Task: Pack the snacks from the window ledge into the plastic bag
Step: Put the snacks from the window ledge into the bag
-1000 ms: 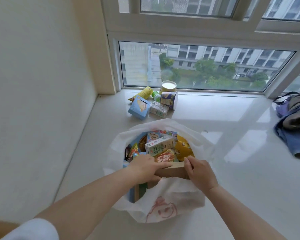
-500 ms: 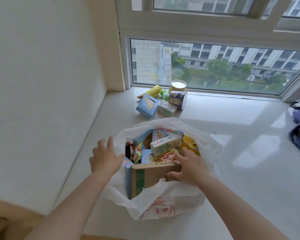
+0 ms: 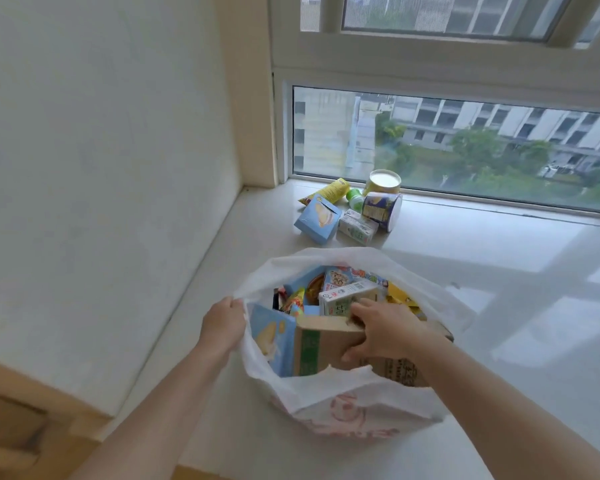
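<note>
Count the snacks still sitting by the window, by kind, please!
Boxes: 2, the light blue box and the small white carton.
Round tubs: 2, the upright yellow tub and the tipped tub.
Yellow packet: 1.
Green bottle: 1.
Total: 6.

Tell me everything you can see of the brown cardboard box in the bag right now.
The brown cardboard box looks like plain kraft card with a green stripe down its near face. It stands in the near side of the white plastic bag, beside a light blue box. The right hand grips its top edge; its lower part is hidden by the bag.
</note>
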Demonstrator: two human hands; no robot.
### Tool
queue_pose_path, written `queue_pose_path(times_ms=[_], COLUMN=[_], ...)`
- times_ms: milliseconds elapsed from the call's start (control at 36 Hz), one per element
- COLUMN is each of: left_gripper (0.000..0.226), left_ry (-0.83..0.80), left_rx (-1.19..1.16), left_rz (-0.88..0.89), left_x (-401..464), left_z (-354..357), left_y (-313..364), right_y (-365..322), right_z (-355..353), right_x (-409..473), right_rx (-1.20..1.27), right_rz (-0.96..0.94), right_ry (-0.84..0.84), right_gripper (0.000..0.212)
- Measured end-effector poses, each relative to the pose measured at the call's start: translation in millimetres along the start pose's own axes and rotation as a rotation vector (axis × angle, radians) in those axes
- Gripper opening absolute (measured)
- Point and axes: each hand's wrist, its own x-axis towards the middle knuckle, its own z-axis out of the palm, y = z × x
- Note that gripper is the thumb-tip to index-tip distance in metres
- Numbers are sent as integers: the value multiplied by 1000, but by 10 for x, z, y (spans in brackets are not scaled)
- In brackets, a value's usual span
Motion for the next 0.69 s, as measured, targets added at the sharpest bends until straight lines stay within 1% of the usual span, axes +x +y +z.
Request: queue_pose_path(times_ms=[111, 194, 250, 333, 444, 500, 556, 611, 667, 694], left_gripper=[35, 29, 32, 32, 27, 29, 33, 31, 30, 30], left_ry=[10, 16, 33, 44, 10, 17, 23, -17, -34, -28], left_rx=[-1, -18, -33, -36, -47, -53, -1, 113, 256, 324], left_rz=[3, 10, 21, 20, -4, 3, 32, 84, 122, 137], left_x=[-68, -88, -70, -26, -72, -80, -52, 6, 67, 98], left_z=[118, 182, 184, 182, 365, 424, 414, 383, 342, 324], left_y=[1, 19, 64, 114, 155, 229, 303, 351, 365, 363], right_y=[-84, -36, 4, 22, -16, 8, 47, 56, 47, 39], right_z=[289, 326, 231, 216, 418, 394, 324, 250, 187, 157], right_x=[-50, -83, -62, -28, -31, -1, 31, 51, 73, 84], right_rx=[-22, -14, -30, -50, -1, -3, -16, -30, 17, 66], right_rz=[-31, -28, -34, -41, -22, -28, -36, -66, -66, -53], right_ry=[-56, -84, -95, -53, -97, -105, -123, -145, -156, -144], right_gripper=[76, 76, 76, 75, 87, 86, 85, 84, 81, 75])
